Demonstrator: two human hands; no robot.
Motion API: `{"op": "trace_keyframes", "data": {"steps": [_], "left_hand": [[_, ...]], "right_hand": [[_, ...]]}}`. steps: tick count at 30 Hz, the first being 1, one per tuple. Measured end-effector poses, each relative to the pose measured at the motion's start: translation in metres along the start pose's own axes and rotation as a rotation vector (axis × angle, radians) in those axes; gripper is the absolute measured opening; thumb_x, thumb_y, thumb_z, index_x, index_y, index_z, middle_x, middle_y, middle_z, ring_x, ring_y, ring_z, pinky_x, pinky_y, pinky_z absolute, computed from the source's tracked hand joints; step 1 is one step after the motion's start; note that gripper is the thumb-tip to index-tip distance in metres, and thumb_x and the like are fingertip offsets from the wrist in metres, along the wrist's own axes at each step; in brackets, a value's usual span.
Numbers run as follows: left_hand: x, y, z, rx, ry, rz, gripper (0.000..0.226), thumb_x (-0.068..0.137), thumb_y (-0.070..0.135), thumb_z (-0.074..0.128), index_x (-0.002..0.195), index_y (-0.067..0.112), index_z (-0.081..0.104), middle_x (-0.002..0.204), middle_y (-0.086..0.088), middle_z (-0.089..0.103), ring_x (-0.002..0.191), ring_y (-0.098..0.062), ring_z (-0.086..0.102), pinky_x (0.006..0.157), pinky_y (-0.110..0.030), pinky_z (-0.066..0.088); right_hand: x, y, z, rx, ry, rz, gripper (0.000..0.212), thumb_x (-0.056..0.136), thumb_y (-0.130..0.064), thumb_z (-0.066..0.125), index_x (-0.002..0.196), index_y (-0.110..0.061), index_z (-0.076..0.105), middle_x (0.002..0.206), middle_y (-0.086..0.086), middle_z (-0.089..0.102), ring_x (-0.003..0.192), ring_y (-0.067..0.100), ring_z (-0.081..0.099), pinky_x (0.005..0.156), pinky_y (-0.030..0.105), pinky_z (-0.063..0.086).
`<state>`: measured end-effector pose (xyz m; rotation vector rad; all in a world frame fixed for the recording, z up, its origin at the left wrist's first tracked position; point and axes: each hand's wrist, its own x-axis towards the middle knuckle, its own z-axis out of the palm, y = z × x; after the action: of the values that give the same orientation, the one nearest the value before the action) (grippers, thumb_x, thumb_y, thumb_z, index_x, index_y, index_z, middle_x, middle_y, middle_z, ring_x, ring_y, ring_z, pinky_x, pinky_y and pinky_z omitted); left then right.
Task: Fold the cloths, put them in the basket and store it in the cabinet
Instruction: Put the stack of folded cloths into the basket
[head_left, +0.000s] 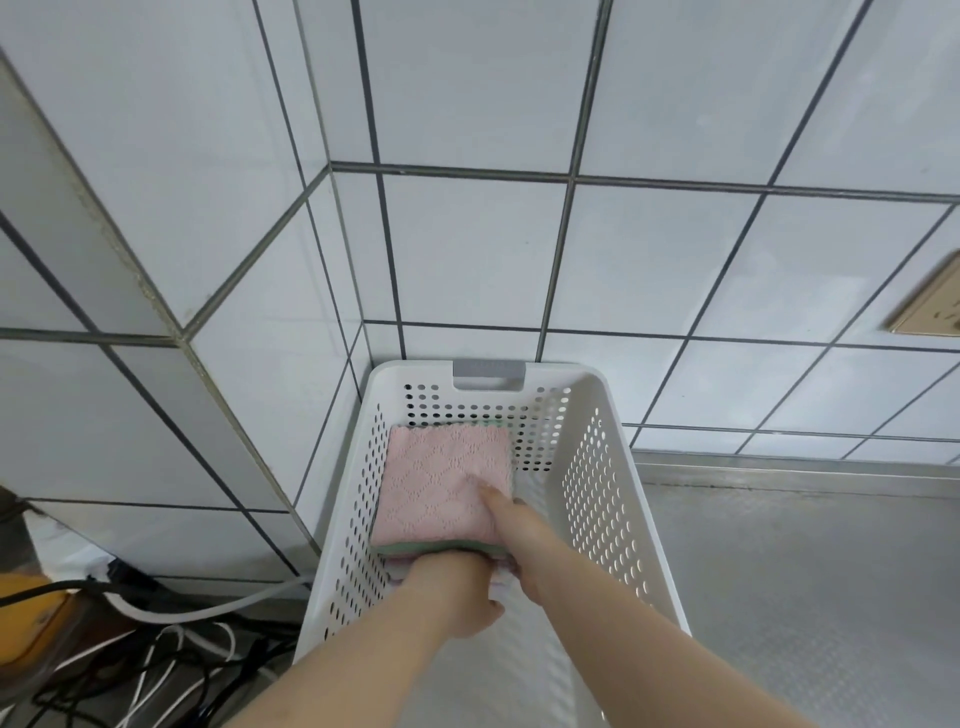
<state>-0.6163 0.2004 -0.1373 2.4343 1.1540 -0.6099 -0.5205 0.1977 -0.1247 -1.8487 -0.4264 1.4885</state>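
A white perforated basket (597, 467) stands in the corner of the tiled wall. Inside it lies a stack of folded cloths, a pink cloth (441, 478) on top and a green cloth (441, 546) just beneath, with paler layers under those. My right hand (519, 535) grips the stack's near right corner, thumb lying on the pink cloth. My left hand (457, 587) reaches under the stack's near edge. Its fingers are hidden beneath the cloths and only its thumb shows.
A grey handle (488, 370) sits on the basket's far rim. A steel counter (805, 571) stretches to the right, with a wall socket (930, 306) above it. Cables and a white hose (156, 613) lie at the lower left, beside a yellow object (31, 613).
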Motion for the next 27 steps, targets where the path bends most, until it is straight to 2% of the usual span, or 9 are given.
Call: {"op": "trace_keyframes", "data": {"steps": [3,6,8,10,14,18,20,24,27], "left_hand": [[-0.014,0.001,-0.009,0.003,0.02,-0.02,0.05,0.089,0.041,0.051,0.135,0.02,0.048,0.134,0.0,0.055,0.122,-0.022,0.052,0.097,-0.034,0.046],[-0.027,0.004,-0.019,-0.059,0.043,-0.004,0.046,0.089,0.039,0.05,0.131,0.021,0.051,0.13,0.005,0.057,0.119,-0.019,0.053,0.095,-0.03,0.046],[-0.041,0.006,-0.025,-0.133,0.048,0.063,0.037,0.092,0.031,0.045,0.128,0.023,0.05,0.116,0.014,0.057,0.106,-0.008,0.054,0.083,-0.014,0.042],[-0.061,0.009,-0.035,-0.206,0.069,0.101,0.033,0.094,0.024,0.042,0.125,0.021,0.052,0.103,0.017,0.056,0.09,-0.001,0.051,0.068,-0.007,0.034],[-0.096,0.009,-0.048,-0.304,0.182,0.119,0.036,0.094,0.035,0.047,0.128,0.029,0.055,0.124,0.013,0.059,0.105,-0.005,0.055,0.087,-0.02,0.042],[-0.122,0.005,-0.054,-0.512,0.209,0.124,0.037,0.09,0.036,0.055,0.127,0.031,0.056,0.124,0.017,0.06,0.107,-0.002,0.056,0.097,-0.026,0.045],[-0.131,0.002,-0.056,-0.588,0.272,0.112,0.041,0.09,0.041,0.056,0.13,0.032,0.053,0.128,0.016,0.057,0.113,-0.002,0.054,0.101,-0.027,0.042],[-0.156,-0.004,-0.06,-0.743,0.437,0.083,0.032,0.091,0.041,0.055,0.123,0.04,0.053,0.121,0.018,0.054,0.113,-0.001,0.05,0.094,-0.023,0.039],[-0.174,-0.004,-0.059,-0.818,0.52,0.069,0.022,0.09,0.036,0.058,0.105,0.05,0.051,0.111,0.026,0.055,0.106,0.006,0.05,0.088,-0.019,0.039]], "right_hand": [[-0.016,-0.005,-0.005,-0.02,0.033,-0.043,0.064,0.092,-0.048,0.045,0.144,-0.015,0.03,0.14,0.006,0.044,0.124,0.027,0.046,0.096,0.035,0.042],[-0.032,-0.009,-0.015,-0.03,0.069,-0.082,0.066,0.096,-0.043,0.043,0.15,-0.015,0.016,0.153,0.004,0.027,0.134,0.028,0.035,0.096,0.034,0.035],[-0.048,-0.009,-0.024,-0.028,0.099,-0.125,0.067,0.095,-0.043,0.045,0.15,-0.017,0.017,0.153,0.003,0.026,0.135,0.029,0.032,0.105,0.038,0.032],[-0.067,-0.009,-0.033,-0.04,0.123,-0.199,0.06,0.094,-0.043,0.047,0.146,-0.017,0.03,0.142,0.001,0.04,0.127,0.026,0.039,0.106,0.04,0.032],[-0.106,-0.011,-0.05,-0.046,0.107,-0.293,0.035,0.093,-0.039,0.048,0.123,-0.023,0.054,0.114,0.003,0.054,0.109,0.024,0.049,0.102,0.04,0.039],[-0.145,-0.01,-0.063,0.028,0.028,-0.332,0.01,0.093,-0.04,0.051,0.089,-0.032,0.057,0.129,0.007,0.052,0.121,0.026,0.047,0.105,0.042,0.037],[-0.156,-0.008,-0.071,0.097,0.002,-0.363,0.008,0.093,-0.037,0.054,0.096,-0.032,0.058,0.126,-0.003,0.054,0.116,0.017,0.047,0.103,0.038,0.037],[-0.17,-0.001,-0.09,0.195,-0.055,-0.425,0.03,0.095,-0.029,0.053,0.124,-0.025,0.051,0.111,-0.013,0.057,0.112,0.009,0.049,0.103,0.035,0.034],[-0.174,0.004,-0.101,0.272,-0.083,-0.43,0.018,0.094,-0.026,0.054,0.112,-0.024,0.055,0.111,-0.008,0.059,0.121,0.014,0.048,0.107,0.038,0.035]]}}
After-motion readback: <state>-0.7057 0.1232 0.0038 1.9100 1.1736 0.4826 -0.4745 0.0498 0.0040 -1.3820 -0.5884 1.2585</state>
